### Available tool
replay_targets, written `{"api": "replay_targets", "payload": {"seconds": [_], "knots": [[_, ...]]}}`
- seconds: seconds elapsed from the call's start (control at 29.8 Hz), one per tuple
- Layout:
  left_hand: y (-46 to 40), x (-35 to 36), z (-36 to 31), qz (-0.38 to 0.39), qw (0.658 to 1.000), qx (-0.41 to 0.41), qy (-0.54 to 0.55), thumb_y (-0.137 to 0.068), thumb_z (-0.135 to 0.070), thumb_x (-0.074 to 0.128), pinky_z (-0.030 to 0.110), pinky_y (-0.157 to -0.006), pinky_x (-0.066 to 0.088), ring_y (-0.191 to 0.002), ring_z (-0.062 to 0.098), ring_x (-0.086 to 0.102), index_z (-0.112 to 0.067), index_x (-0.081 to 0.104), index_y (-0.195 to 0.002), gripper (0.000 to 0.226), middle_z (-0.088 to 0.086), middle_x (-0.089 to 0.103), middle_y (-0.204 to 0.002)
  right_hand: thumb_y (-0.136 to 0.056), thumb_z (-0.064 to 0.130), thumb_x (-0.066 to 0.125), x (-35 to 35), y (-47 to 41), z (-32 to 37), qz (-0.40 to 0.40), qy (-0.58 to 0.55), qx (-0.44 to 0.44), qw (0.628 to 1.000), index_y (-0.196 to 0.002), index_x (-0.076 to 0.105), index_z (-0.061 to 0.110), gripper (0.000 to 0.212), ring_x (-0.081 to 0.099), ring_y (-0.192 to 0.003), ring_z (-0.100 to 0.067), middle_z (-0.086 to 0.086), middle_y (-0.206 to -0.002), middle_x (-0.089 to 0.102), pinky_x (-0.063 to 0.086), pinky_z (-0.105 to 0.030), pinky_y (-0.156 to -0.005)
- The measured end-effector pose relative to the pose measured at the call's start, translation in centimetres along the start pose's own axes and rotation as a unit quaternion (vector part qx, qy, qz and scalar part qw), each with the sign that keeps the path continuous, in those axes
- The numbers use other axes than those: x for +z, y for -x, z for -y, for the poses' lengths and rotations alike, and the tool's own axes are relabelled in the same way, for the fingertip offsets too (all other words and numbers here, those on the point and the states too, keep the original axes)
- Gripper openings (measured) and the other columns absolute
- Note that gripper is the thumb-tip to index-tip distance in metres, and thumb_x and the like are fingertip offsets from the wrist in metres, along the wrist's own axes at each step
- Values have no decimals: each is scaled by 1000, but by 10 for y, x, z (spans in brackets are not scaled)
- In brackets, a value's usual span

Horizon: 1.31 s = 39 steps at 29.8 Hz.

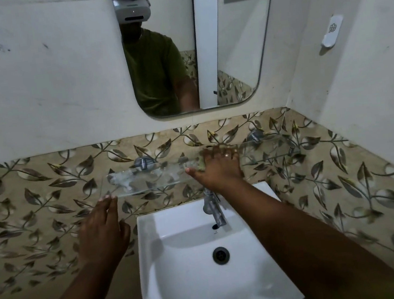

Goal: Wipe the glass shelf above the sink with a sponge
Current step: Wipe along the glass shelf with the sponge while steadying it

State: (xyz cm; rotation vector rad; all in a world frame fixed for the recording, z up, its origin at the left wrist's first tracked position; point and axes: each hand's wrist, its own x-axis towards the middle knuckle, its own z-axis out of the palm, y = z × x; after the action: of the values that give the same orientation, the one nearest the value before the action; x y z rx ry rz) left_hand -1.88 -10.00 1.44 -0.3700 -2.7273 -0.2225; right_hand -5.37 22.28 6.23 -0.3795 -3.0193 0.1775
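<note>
A clear glass shelf runs along the leaf-patterned wall above the sink, held by two metal brackets. Its left half carries whitish soapy smears. My right hand lies flat on the middle of the shelf, pressing down a yellow-green sponge of which only an edge shows beside the thumb. My left hand reaches up from below. Its fingertips touch the shelf's front left corner, fingers apart, holding nothing.
A white sink with a chrome tap and a dark drain sits right under the shelf. A mirror hangs above, reflecting a person. A white holder is fixed on the right wall.
</note>
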Motion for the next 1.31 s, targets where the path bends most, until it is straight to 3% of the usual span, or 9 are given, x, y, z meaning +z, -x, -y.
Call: {"api": "replay_targets", "payload": {"seconds": [0.23,0.47,0.6,0.7,0.94,1.04,1.14,1.21,1.31], "knots": [[-3,0,3,12,1000,20,-4,-75,-25,55,55,-93,48,-120,43,58,1,53,-138,68,25,58,-136,-71,99,3,8,7,60,-11,0,-41,999,-162,16,24,118,6,-154,-47,-16,-170,9,-1,-69,-118],[-3,-5,11,28,999,17,-7,-75,-27,56,53,-95,47,-124,39,56,-3,52,-139,68,20,57,-139,-71,100,7,16,14,124,4,-15,-95,995,-162,13,27,117,1,-154,-48,-16,-170,6,-8,-71,-116],[-3,-7,9,31,999,21,-12,-75,-24,59,52,-95,46,-125,37,56,-4,52,-139,67,19,58,-138,-68,100,-1,22,15,153,13,0,-123,992,-162,4,35,113,0,-153,-51,-18,-170,2,-10,-72,-114],[-1,-7,13,42,999,15,-18,-77,-22,68,51,-99,45,-128,35,54,-5,49,-142,69,18,57,-140,-59,101,-11,24,15,160,17,13,-133,991,-162,7,33,124,2,-153,-51,-19,-170,1,-8,-72,-115],[4,-7,24,54,998,10,-25,-76,-21,74,53,-104,42,-133,35,51,-4,48,-143,75,19,53,-145,-79,93,6,22,13,115,-29,58,-230,971,-162,15,16,113,9,-156,-37,-13,-170,12,8,-59,-124],[5,-5,29,44,999,11,-28,-76,-20,70,54,-104,42,-133,37,49,-3,47,-143,73,20,52,-145,-79,91,0,12,9,79,-28,77,-244,966,-162,12,17,112,8,-156,-35,-13,-170,10,10,-53,-126],[7,-1,32,31,999,10,-33,-79,-22,58,55,-103,40,-132,40,49,-1,46,-144,69,24,51,-145,-89,84,19,4,2,32,-10,92,-240,966,-163,7,22,97,4,-157,-29,-7,-171,5,11,-46,-125],[4,3,23,19,999,15,-21,-78,-17,66,58,-103,40,-131,43,49,0,46,-143,71,26,51,-144,-92,80,25,-5,-3,-16,-12,95,-224,970,-163,7,24,92,4,-157,-28,-5,-171,5,15,-45,-124],[0,7,18,11,1000,16,-17,-75,-12,71,60,-99,42,-128,44,52,1,48,-142,72,26,52,-143,-84,88,8,-15,-11,-81,-9,108,-190,976,-163,8,25,101,8,-157,-28,-4,-171,9,21,-51,-125]]}}
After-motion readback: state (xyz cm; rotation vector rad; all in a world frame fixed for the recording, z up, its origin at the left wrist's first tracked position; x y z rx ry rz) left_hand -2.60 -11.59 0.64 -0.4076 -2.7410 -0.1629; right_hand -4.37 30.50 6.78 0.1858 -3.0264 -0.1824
